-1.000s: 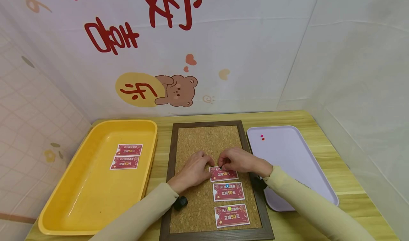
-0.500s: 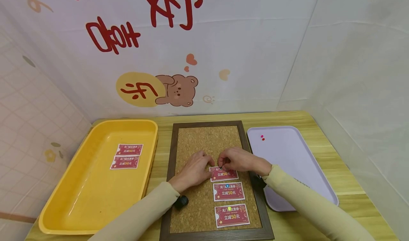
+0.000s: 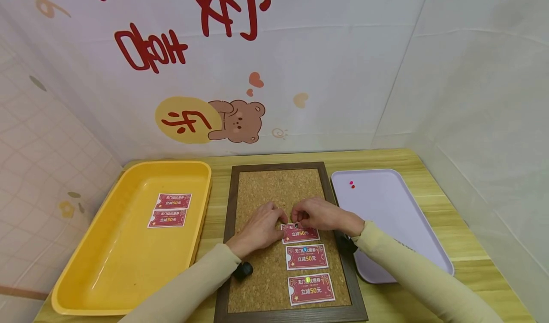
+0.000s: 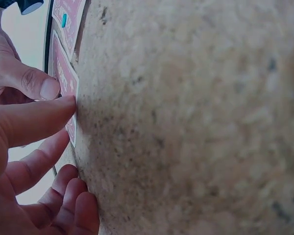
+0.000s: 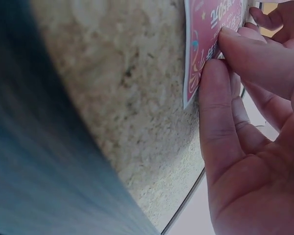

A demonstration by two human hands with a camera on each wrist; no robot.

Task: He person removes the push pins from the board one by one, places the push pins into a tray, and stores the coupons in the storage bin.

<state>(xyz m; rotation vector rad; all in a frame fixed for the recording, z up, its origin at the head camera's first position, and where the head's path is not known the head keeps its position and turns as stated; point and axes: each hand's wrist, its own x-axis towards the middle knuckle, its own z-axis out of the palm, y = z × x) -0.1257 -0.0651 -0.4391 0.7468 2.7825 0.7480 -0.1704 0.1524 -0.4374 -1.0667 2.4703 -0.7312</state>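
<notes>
Over on the left, the yellow tray [image 3: 124, 270] sat on the worktop [image 3: 433, 199] with two coupons [image 3: 167, 218] inside, one just behind the other. To the right lay the lilac tray [image 3: 381, 204], two tiny pink and red bits [image 3: 351, 184] near its far left corner and the right sleeve [image 3: 424, 270] stretched across it, hiding a fair stretch. Between them, the framed corkboard [image 3: 261, 189]: two lower coupons [image 3: 310, 292] down there, a blue pin [image 3: 305, 249] on one, a yellow pin [image 3: 307, 279] on the other!

And the top coupon [image 3: 300, 236]? Flat on the cork just beyond that pair, its upper right part covered by the right hand [image 3: 321, 214]. Those fingers were closed in a tight pinch on a small dark pin [image 3: 296, 225] by the coupon's upper edge. The left hand [image 3: 259, 228] had its fingers loosely bent, thumb and fingertip pressing the coupon's left side.

Since half a second earlier, hardly a flicker: both hands held their places, and coupons and trays had stayed put. On the coupons, "立减50元" read clearly, with "优惠券" above; a dark line of print on the lilac tray was too small to make out.
</notes>
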